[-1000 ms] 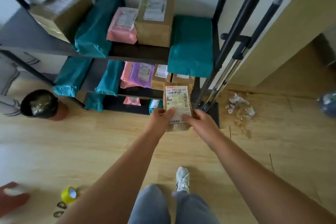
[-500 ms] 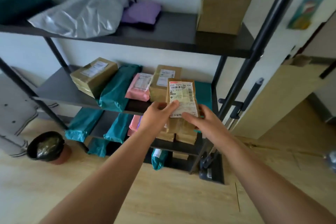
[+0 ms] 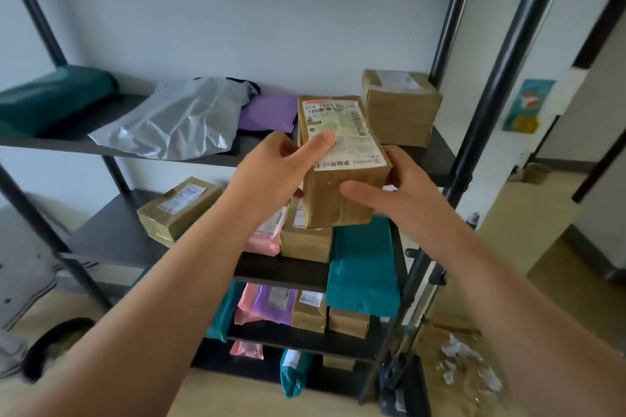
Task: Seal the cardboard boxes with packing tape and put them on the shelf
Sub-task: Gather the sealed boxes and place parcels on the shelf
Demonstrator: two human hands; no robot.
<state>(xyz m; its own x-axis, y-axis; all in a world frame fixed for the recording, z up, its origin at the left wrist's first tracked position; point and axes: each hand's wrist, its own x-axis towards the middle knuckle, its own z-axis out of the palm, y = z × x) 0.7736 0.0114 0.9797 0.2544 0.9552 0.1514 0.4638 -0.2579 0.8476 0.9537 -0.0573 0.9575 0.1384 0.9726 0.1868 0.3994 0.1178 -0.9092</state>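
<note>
Both forearms reach forward from the near edge, and the two hands hold one taped cardboard box [image 3: 342,186] in the air in front of the shelf [image 3: 437,159]. The left hand [image 3: 271,173] grips its left side, thumb laid flat on the white label [image 3: 342,132], the other fingers curled under and mostly hidden. The right hand [image 3: 396,193] grips the right side, thumb pressed on the near end face, fingers curled round behind. The box's long axis runs from near and low to far and high; the label face points up and tilts toward the camera, with its printed top edge at the far end. The box's far end overlaps the near edge of the upper board. On that board a purple bag [image 3: 267,112] lies just left of the box and a second brown box [image 3: 399,108] just right, with bare board near that box's right corner. Farther left lie a silver bag [image 3: 176,122] and a teal bag [image 3: 50,101]. A black post [image 3: 474,145] bounds the right side.
</note>
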